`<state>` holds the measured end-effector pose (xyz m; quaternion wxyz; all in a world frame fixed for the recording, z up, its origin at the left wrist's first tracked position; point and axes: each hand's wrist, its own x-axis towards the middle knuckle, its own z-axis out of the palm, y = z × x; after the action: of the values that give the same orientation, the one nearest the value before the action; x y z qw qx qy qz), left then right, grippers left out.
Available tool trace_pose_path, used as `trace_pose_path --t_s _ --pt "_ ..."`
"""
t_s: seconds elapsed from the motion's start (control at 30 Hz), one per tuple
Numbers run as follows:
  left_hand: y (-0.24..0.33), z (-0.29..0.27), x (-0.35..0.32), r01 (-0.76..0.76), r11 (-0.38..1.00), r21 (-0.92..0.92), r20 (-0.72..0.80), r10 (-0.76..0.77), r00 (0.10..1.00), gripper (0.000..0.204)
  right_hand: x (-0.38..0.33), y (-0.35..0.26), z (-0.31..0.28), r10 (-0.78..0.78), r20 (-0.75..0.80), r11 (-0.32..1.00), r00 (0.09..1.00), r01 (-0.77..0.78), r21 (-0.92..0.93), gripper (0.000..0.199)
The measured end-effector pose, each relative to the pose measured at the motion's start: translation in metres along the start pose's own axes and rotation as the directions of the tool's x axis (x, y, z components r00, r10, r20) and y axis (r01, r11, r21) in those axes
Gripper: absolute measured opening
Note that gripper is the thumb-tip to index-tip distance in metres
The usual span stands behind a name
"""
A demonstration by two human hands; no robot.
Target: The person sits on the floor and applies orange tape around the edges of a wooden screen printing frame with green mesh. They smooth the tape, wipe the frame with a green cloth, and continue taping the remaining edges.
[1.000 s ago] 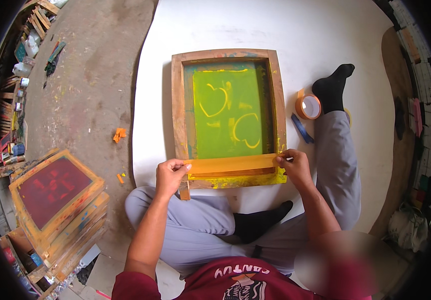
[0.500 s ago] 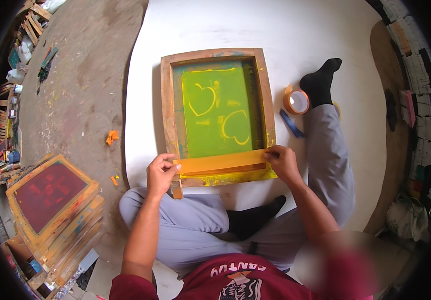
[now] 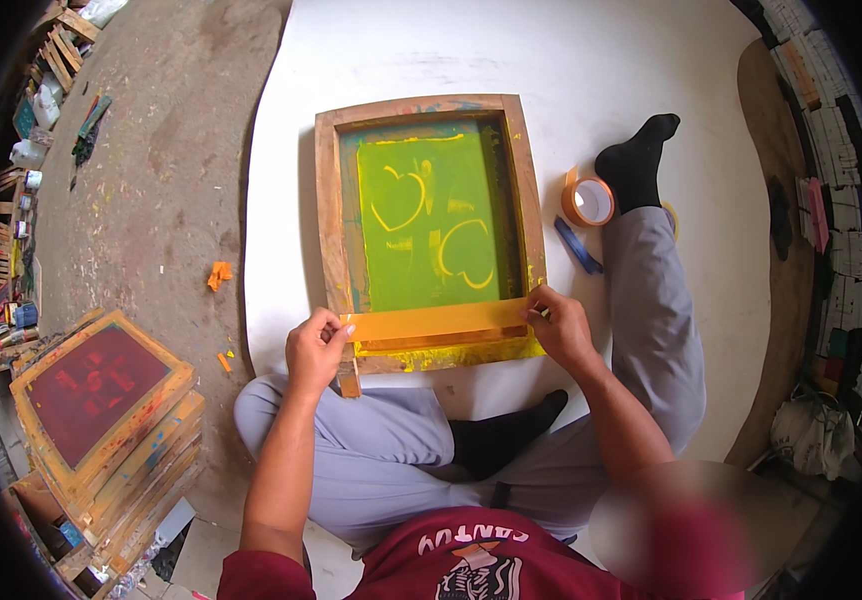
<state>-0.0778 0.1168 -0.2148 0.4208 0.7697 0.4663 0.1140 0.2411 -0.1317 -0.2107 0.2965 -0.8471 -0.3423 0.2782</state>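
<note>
Hidden: frame (image 3: 426,230) near edge under tape (image 3: 436,323).
Hands: left (image 3: 314,350), right (image 3: 558,325) pinch tape ends.
Surface: white sheet (image 3: 551,70), dirt floor (image 3: 171,170).

Orange tape strip (image 3: 436,323) stretched flat across wooden screen frame (image 3: 327,215) near edge

A soft blur (image 3: 676,525) covers the person's right elbow and upper arm at the near right, so nothing there can be made out. The near rail of the wooden screen frame (image 3: 329,200) is largely hidden under the orange tape strip (image 3: 436,323), whose two ends lie beneath fingers. The stack of red screens (image 3: 101,420) at the near left runs into the dark rim, and the bottles (image 3: 33,150) at the far left are too small to tell apart.
</note>
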Motion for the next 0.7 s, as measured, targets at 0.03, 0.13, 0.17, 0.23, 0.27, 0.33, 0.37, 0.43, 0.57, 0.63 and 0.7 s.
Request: trace_pose_path --t_s 0.03,0.13,0.17,0.23,0.27,0.33,0.37,0.43,0.57,0.63,0.7 --pt "0.004 -0.001 -0.001 -0.002 0.998 0.062 0.018 0.001 1.000 0.019 0.000 0.000 -0.001 -0.003 0.026 1.000 1.000 0.004 -0.021 0.015" --pt "0.012 -0.003 -0.003 -0.041 0.978 0.202 0.057 0.030 0.998 0.017 -0.002 -0.008 -0.006 0.055 0.058 0.997 0.997 -0.051 -0.065 0.012" --pt "0.014 -0.003 -0.005 -0.072 0.973 0.219 0.064 0.059 0.996 0.015 -0.003 -0.007 -0.006 0.051 0.063 0.995 0.997 -0.045 -0.092 0.012" --pt "0.015 -0.003 -0.005 -0.126 0.962 0.244 0.088 0.107 0.990 0.013 -0.003 -0.005 -0.005 0.045 0.075 0.988 0.996 -0.034 -0.148 0.013" --pt "0.016 -0.003 -0.006 -0.148 0.956 0.255 0.102 0.126 0.987 0.011 -0.003 -0.003 -0.004 0.057 0.090 0.986 0.994 -0.041 -0.164 0.013" --pt "0.017 -0.004 -0.006 -0.190 0.943 0.275 0.125 0.160 0.979 0.009 -0.003 -0.002 -0.002 0.078 0.120 0.979 0.990 -0.053 -0.195 0.014" --pt "0.015 -0.003 -0.006 -0.208 0.936 0.284 0.135 0.176 0.975 0.008 -0.003 -0.001 -0.002 0.078 0.132 0.976 0.988 -0.048 -0.214 0.014" --pt "0.013 -0.002 -0.007 -0.217 0.927 0.307 0.156 0.176 0.972 0.007 -0.003 -0.006 -0.003 0.077 0.156 0.967 0.985 -0.035 -0.251 0.015" --pt "0.010 -0.001 -0.008 -0.206 0.915 0.347 0.190 0.147 0.971 0.009 -0.002 -0.004 -0.002 0.071 0.173 0.956 0.982 -0.017 -0.294 0.015" --pt "0.009 -0.001 -0.007 -0.207 0.908 0.365 0.208 0.138 0.968 0.010 -0.002 -0.004 -0.001 0.066 0.185 0.946 0.981 -0.003 -0.324 0.015" --pt "0.008 -0.001 -0.006 -0.205 0.898 0.389 0.232 0.120 0.965 0.011 -0.001 -0.003 0.000 0.074 0.192 0.941 0.979 -0.004 -0.340 0.015"
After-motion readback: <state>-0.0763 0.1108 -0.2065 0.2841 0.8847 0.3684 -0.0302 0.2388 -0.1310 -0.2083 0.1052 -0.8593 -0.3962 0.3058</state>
